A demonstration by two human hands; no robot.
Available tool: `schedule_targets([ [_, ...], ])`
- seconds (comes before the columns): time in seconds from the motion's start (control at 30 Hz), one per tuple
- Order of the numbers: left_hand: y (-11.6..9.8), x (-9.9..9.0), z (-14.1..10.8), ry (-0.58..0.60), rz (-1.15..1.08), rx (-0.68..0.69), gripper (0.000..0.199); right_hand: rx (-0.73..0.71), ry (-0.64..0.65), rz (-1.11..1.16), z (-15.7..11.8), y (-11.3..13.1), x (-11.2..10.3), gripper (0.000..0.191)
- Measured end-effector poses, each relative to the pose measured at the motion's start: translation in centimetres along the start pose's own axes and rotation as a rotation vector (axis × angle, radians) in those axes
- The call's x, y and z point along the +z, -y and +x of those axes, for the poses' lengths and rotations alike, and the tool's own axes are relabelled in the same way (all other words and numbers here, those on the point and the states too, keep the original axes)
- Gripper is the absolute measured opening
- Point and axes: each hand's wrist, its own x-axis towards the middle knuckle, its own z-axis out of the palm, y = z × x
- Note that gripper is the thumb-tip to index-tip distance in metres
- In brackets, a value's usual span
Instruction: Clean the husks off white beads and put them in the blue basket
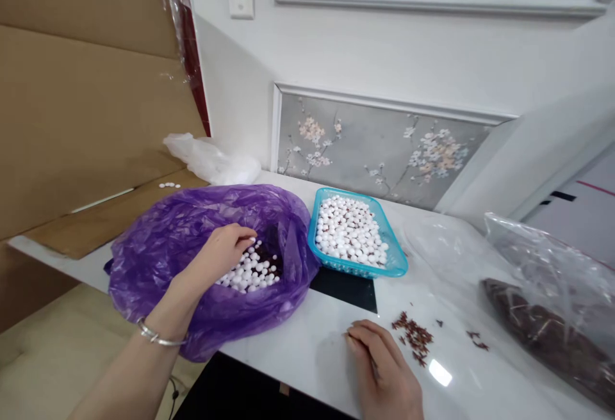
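My left hand (221,252), with a bangle (156,335) on its wrist, reaches into an open purple plastic bag (163,234). Its fingers are pinched together, and a small white ball (253,239) shows at the fingertips. Below them in the bag lie many white balls (250,274) with something dark among them. Over the table at the front, my right hand (383,369) is closed, thumb against the fingers; what it pinches is too small to make out. Just right of it is a loose pile of small reddish-brown pieces (414,337).
A blue basket (394,247) of white balls with brown bits stands behind, near the wall. Clear plastic with a dark brown mass (542,324) lies at the right. Cardboard (86,119) rises at the left, and a white plastic bag (216,162) sits behind the purple one.
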Motion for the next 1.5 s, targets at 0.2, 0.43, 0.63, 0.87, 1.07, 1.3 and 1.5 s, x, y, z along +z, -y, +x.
schedule_targets([
  [0.2, -5.1, 3.7, -6.2, 0.187, -0.745, -0.101, 0.022, 0.199, 0.041, 0.273, 1.1, 2.1, -1.0, 0.018],
  [0.43, -8.3, 8.2, -9.1, 0.464, -1.553, -0.495, 0.016, 0.463, 0.145, 0.562, 1.9, 5.4, -1.1, 0.014],
  [0.63, -8.1, 9.2, -9.1, 0.482, -1.617, -0.507, 0.018, 0.494, 0.171, 0.641, 2.4, 7.2, -0.9, 0.009],
  [0.87, -8.1, 9.5, -9.5, 0.468, -1.611, -0.457, 0.016, 0.33, 0.163, 0.571, 2.4, 7.1, -0.2, 0.006],
  [1.07, -8.2, 9.6, -9.7, 0.487, -1.653, -0.435, 0.02, 0.274, 0.169, 0.575, 2.4, 7.1, -0.1, 0.007],
  [1.3, -8.3, 9.4, -9.7, 0.452, -1.553, -0.382, 0.022, 0.323, 0.185, 0.64, 2.3, 7.1, 0.0, 0.007],
  [1.5, -8.3, 9.6, -9.8, 0.438, -1.506, -0.373, 0.02, 0.333, 0.193, 0.581, 2.6, 7.0, 0.0, 0.011],
])
